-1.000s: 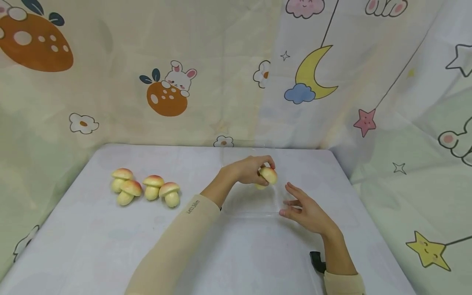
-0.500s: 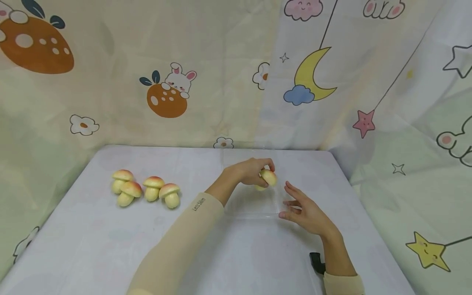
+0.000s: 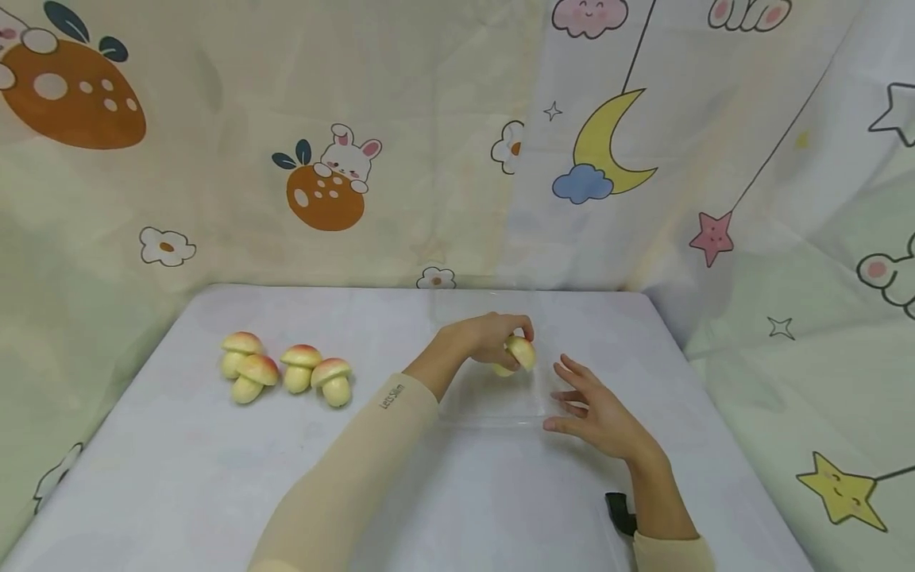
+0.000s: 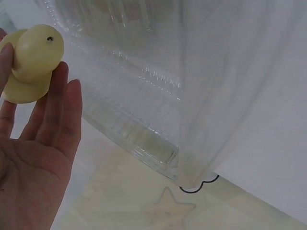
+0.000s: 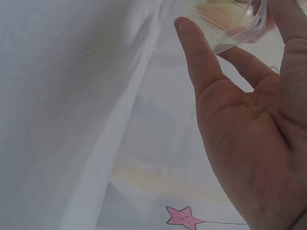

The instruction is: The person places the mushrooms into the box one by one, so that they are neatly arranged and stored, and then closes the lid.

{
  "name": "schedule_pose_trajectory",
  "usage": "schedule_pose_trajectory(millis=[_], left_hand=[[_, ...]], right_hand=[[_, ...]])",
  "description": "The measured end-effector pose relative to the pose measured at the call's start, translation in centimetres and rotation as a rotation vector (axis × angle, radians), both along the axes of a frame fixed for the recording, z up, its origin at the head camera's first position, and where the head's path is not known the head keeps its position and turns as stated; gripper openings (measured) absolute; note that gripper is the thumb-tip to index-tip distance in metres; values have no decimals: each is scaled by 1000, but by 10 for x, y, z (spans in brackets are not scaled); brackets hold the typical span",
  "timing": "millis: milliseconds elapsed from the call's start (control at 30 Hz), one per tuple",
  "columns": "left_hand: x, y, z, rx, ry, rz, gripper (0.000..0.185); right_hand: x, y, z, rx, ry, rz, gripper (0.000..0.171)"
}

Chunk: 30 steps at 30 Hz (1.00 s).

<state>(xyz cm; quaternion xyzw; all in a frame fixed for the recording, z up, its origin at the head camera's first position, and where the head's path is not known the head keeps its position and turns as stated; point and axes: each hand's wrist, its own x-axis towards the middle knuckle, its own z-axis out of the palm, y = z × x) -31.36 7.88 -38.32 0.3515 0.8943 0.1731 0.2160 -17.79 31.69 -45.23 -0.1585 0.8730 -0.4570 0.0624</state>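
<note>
over the clear plastic box point(image 3: 493, 381) at mid-bench point(image 3: 179, 477), left hand point(image 3: 480, 338) grips a toy mushroom point(image 3: 519, 354) with curled fingers point(image 4: 57, 103), stem outward, held above the box's open well. right hand point(image 3: 596, 409) has fingers straight and relaxed, tips resting on the box's right rim to steady it. step in hand looks like lowering the mushroom in; next calls for descent and release inside the walls. four more mushrooms point(image 3: 286, 372) lie well apart at left. versus half a second earlier, the mushroom sits slightly lower; right hand unchanged.
</note>
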Motion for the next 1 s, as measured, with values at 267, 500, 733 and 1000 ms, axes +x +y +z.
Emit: schedule_pose_trajectory(millis=[267, 500, 733, 1000], left_hand=[[3, 5, -4, -5, 6, -16, 45], [5, 5, -8, -14, 16, -8, 46], [3, 5, -9, -18, 30, -16, 46], [5, 10, -9, -53, 84, -66, 47]], right_hand=[[2, 3, 2, 20, 46, -1, 83], [2, 6, -1, 0, 55, 23, 84], [-1, 7, 0, -18, 89, 40, 72], [0, 7, -1, -54, 47, 44, 75]])
